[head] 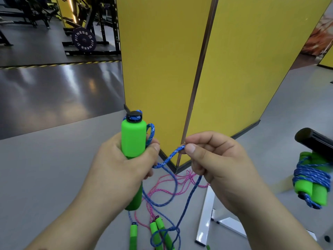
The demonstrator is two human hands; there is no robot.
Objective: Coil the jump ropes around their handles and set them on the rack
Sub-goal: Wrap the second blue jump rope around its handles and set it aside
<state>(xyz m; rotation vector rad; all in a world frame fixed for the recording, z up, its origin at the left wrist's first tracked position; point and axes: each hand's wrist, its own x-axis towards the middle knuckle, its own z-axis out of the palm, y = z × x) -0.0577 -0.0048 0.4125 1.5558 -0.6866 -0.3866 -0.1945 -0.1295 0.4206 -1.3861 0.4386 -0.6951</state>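
While the left hand (124, 159) grips the green handles (133, 139) upright and the right hand (214, 159) pinches the blue rope (173, 154) beside them, slack trailing over the pink rope (162, 188) on the floor could snag mid-wrap.

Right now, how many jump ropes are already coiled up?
1: the coiled blue rope around green foam handles at far right, under a black bar. The other ropes are loose; more may be out of view.

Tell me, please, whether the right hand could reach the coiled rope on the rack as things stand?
Probably yes: the coiled rope hangs just beside the right hand with open space between, but its grip is occupied pinching the blue rope.
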